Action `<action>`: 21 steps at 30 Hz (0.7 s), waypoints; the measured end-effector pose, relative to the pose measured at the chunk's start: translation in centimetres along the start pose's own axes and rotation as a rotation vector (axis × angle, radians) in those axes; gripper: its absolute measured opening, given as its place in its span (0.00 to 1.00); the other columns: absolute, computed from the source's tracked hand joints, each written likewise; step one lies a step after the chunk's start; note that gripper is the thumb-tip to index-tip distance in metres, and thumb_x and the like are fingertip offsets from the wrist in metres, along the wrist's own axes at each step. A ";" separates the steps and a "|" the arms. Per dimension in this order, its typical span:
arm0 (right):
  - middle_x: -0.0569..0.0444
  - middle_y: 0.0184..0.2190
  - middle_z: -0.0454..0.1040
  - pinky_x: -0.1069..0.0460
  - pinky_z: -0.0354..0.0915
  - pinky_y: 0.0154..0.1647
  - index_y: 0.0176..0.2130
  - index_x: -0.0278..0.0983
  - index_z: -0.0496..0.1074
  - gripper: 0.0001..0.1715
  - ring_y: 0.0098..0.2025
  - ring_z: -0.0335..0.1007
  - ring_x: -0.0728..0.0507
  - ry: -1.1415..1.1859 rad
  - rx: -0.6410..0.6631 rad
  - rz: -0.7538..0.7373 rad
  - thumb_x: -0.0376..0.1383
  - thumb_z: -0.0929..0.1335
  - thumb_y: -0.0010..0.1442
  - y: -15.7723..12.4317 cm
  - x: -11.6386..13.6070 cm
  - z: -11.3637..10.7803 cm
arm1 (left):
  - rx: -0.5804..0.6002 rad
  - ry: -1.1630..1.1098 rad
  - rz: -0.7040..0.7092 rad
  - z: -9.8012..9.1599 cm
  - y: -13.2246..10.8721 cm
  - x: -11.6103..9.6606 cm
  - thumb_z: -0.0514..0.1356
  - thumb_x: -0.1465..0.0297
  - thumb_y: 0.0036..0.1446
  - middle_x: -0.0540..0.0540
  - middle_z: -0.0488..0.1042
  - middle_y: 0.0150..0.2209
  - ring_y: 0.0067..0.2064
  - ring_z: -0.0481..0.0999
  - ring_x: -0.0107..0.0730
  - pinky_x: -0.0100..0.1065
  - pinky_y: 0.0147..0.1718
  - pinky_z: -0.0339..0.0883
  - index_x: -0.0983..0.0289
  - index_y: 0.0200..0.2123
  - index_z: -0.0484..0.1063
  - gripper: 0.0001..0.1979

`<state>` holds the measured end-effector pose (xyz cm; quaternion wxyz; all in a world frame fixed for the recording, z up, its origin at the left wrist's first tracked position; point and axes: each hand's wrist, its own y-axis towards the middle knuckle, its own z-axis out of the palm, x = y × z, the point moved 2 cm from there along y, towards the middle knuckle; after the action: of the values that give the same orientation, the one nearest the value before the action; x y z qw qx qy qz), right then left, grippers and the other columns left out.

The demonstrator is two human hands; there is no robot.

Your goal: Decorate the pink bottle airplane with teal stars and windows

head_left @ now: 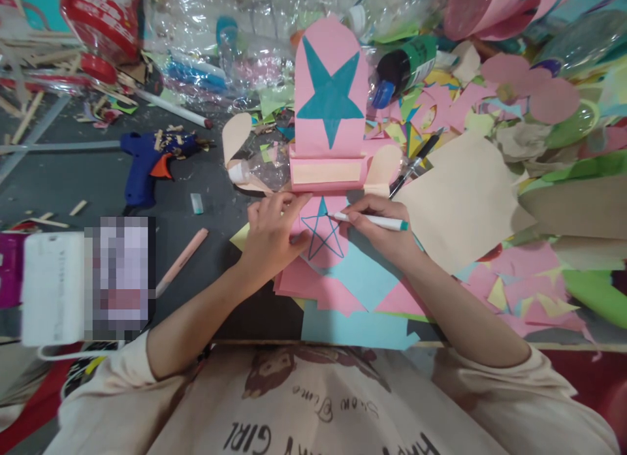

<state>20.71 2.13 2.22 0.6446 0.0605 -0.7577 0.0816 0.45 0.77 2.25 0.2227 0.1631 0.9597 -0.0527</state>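
My right hand grips a white marker with a green end cap, its tip on a star outline. That outline is drawn in teal on the lower end of a pink paper piece, and its top point is coloured in. Pressing the paper's left edge, my left hand lies with fingers spread and holds nothing. Above both hands, the upper pink flap bears a fully coloured teal star. Between the two ends is a folded band with a cream strip.
A blue glue gun lies on the left, near a pink marker and a white box. Plastic bottles and paper scraps crowd the back. On the right are a beige sheet and a black pen.
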 end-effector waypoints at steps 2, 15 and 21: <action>0.57 0.21 0.77 0.53 0.66 0.25 0.28 0.38 0.76 0.07 0.23 0.73 0.47 -0.011 -0.005 0.004 0.36 0.71 0.58 0.0 0.1 0.0 | 0.002 0.002 0.005 0.0 0.0 0.0 0.60 0.70 0.58 0.61 0.71 0.52 0.53 0.69 0.49 0.46 0.53 0.58 0.61 0.62 0.67 0.27; 0.56 0.23 0.78 0.53 0.64 0.26 0.28 0.36 0.78 0.07 0.25 0.72 0.48 -0.031 0.020 -0.031 0.35 0.72 0.57 -0.2 -0.1 0.0 | -0.012 0.006 0.016 0.2 0.0 0.2 0.61 0.69 0.58 0.60 0.71 0.51 0.53 0.69 0.49 0.46 0.52 0.58 0.62 0.62 0.67 0.27; 0.56 0.23 0.78 0.53 0.66 0.29 0.28 0.37 0.77 0.07 0.26 0.74 0.48 -0.028 0.026 -0.048 0.33 0.71 0.58 -0.3 0.1 -0.1 | -0.008 0.004 0.012 0.2 0.0 0.1 0.60 0.69 0.58 0.61 0.71 0.52 0.53 0.69 0.48 0.45 0.52 0.58 0.61 0.61 0.68 0.27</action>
<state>20.85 1.89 2.31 0.6350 0.0881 -0.7638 0.0750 0.41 0.74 2.07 0.2218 0.1680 0.9594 -0.0470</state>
